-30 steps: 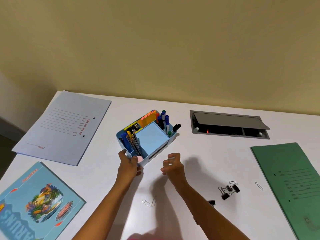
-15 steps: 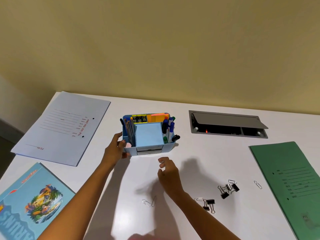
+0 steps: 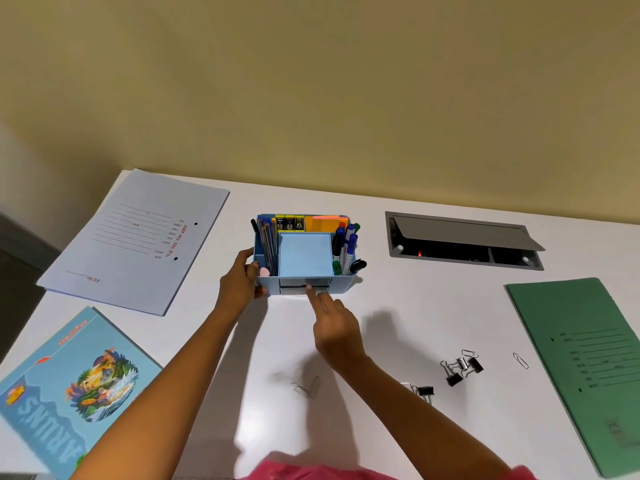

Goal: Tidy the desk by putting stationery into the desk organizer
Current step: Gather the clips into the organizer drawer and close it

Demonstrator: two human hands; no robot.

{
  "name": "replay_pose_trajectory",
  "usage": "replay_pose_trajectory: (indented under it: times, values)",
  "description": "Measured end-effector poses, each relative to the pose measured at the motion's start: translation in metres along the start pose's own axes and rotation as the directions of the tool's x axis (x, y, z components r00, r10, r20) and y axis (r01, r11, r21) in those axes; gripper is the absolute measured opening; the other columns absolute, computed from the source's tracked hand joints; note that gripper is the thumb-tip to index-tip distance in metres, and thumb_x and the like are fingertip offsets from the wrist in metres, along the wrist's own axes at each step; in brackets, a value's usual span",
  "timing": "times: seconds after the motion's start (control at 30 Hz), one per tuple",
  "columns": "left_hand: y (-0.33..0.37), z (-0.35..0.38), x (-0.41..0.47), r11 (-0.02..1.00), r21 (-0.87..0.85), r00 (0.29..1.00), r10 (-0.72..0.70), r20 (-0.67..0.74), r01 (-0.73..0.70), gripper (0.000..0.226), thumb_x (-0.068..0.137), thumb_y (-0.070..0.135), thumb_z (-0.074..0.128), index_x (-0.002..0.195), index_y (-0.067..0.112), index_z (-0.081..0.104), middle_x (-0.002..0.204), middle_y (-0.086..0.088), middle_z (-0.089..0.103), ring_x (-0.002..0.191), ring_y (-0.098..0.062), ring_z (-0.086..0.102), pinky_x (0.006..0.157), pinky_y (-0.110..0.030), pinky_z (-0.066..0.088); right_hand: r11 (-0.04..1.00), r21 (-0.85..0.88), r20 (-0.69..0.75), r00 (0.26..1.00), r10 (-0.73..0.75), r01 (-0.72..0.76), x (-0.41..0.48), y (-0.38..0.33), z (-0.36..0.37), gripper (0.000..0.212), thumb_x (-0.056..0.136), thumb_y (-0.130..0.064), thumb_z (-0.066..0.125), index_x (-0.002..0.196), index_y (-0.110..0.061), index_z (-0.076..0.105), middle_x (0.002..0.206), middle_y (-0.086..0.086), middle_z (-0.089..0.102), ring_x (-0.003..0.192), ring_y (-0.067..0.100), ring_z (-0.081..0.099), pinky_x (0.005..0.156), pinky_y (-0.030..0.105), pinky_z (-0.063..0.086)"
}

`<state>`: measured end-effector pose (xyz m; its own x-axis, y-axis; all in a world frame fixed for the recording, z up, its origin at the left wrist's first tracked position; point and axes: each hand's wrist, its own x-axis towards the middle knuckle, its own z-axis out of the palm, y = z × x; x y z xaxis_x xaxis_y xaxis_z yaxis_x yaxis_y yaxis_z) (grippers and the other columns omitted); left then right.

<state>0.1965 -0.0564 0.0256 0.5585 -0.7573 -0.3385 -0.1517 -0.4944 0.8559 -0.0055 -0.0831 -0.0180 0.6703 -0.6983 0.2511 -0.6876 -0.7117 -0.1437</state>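
Note:
The blue desk organizer [image 3: 341,287] stands square to me at mid-desk, filled with pencils, markers, sticky notes and a blue note block. My left hand [image 3: 240,284] grips its left front corner. My right hand [image 3: 334,325] reaches forward, its fingertips touching the small drawer [image 3: 294,289] in the organizer's front face. Loose on the desk lie two paper clips [image 3: 306,388] near me, black binder clips [image 3: 462,368] to the right, one more binder clip [image 3: 423,391] by my right forearm, and a single paper clip [image 3: 520,360] beside the green folder.
A pale blue folder [image 3: 138,237] lies at the back left, a picture book [image 3: 69,389] at the front left, a green folder [image 3: 588,358] at the right. A grey cable hatch [image 3: 464,240] stands open behind the organizer's right side.
My left hand turned the organizer from a diagonal to square with me. My right hand moved forward from hovering to touch the front drawer.

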Motion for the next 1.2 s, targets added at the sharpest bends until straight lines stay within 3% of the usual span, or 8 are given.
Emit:
replay_pose_trajectory:
  times: [0.13,0.4,0.57,0.7,0.9,1.0,1.1,1.2]
  values:
    - [-0.001,-0.002,0.002,1.000,-0.013,1.000,-0.014,0.020,0.014,0.038,0.102,0.023,0.036,0.140,0.021,0.036,0.110,-0.008,0.054,0.086,-0.030,0.062,0.057,-0.022,0.052,0.999,-0.049,0.135,0.991,0.008,-0.001,0.006,-0.001,0.004,0.066,0.064,0.001,0.066,0.129,-0.012,0.058,0.097,0.003,0.068,0.062,0.015,0.054,0.049,0.021,0.039]
    - [-0.003,0.002,0.000,1.000,-0.028,1.000,-0.007,-0.002,0.007,0.038,0.103,0.025,0.034,0.140,0.022,0.036,0.110,-0.005,0.054,0.084,-0.027,0.061,0.054,-0.021,0.051,0.993,0.041,0.142,0.984,0.105,-0.112,0.019,-0.009,-0.001,0.057,0.050,0.000,0.081,0.104,-0.012,0.069,0.087,0.003,0.068,0.067,0.018,0.065,0.054,0.019,0.052]
    - [-0.004,0.005,-0.005,0.999,-0.039,1.000,-0.017,-0.022,0.016,0.039,0.103,0.027,0.031,0.142,0.026,0.035,0.108,-0.006,0.053,0.081,-0.023,0.061,0.054,-0.019,0.049,0.989,0.137,0.019,0.998,0.057,-0.059,0.002,-0.010,0.002,0.039,0.067,0.007,0.052,0.100,-0.007,0.067,0.082,0.007,0.063,0.063,0.021,0.058,0.049,0.024,0.048]
    - [-0.004,0.010,-0.011,0.999,-0.046,0.998,-0.012,-0.065,0.009,0.039,0.103,0.030,0.027,0.140,0.023,0.038,0.105,-0.005,0.055,0.072,-0.017,0.060,0.058,-0.020,0.050,0.995,0.094,-0.029,0.999,0.024,-0.021,-0.027,-0.016,0.001,0.049,0.064,0.007,0.039,0.102,-0.005,0.067,0.078,0.005,0.061,0.059,0.021,0.053,0.046,0.023,0.039]
    - [-0.024,0.023,-0.033,0.996,0.012,0.991,-0.082,-0.106,0.084,0.046,0.101,0.043,0.025,0.129,0.016,0.048,0.123,-0.013,0.059,0.105,-0.034,0.060,0.093,-0.049,0.049,0.987,0.148,-0.058,0.996,0.071,-0.062,-0.045,-0.028,-0.016,0.046,0.074,-0.002,0.031,0.100,-0.005,0.069,0.080,0.007,0.064,0.065,0.020,0.059,0.054,0.020,0.047]
    - [-0.041,0.031,-0.051,0.994,0.008,0.988,-0.109,-0.107,0.110,0.036,0.097,0.037,0.041,0.120,0.016,0.060,0.114,-0.011,0.066,0.101,-0.031,0.063,0.092,-0.047,0.050,0.965,0.168,-0.016,0.978,0.207,-0.202,-0.052,-0.018,-0.020,0.049,0.072,0.002,0.031,0.106,-0.007,0.065,0.089,0.007,0.063,0.076,0.022,0.059,0.063,0.023,0.049]
    - [-0.050,0.039,-0.072,0.990,-0.053,0.987,-0.138,-0.082,0.134,0.015,0.087,0.033,0.058,0.092,0.029,0.072,0.097,-0.004,0.073,0.092,-0.027,0.067,0.088,-0.045,0.053,0.892,0.195,0.041,0.912,0.407,-0.407,-0.066,-0.001,-0.016,0.046,0.069,0.014,0.052,0.107,-0.009,0.062,0.098,0.007,0.058,0.089,0.026,0.054,0.068,0.030,0.050]
    - [-0.050,0.047,-0.086,0.986,-0.104,0.987,-0.140,-0.085,0.131,0.025,0.085,0.026,0.062,0.064,0.040,0.064,0.075,0.001,0.073,0.078,-0.027,0.069,0.082,-0.045,0.055,0.841,0.213,0.124,0.867,0.482,-0.498,-0.079,0.013,-0.013,0.029,0.078,0.004,0.063,0.104,-0.009,0.061,0.104,0.008,0.055,0.095,0.026,0.050,0.067,0.035,0.051]
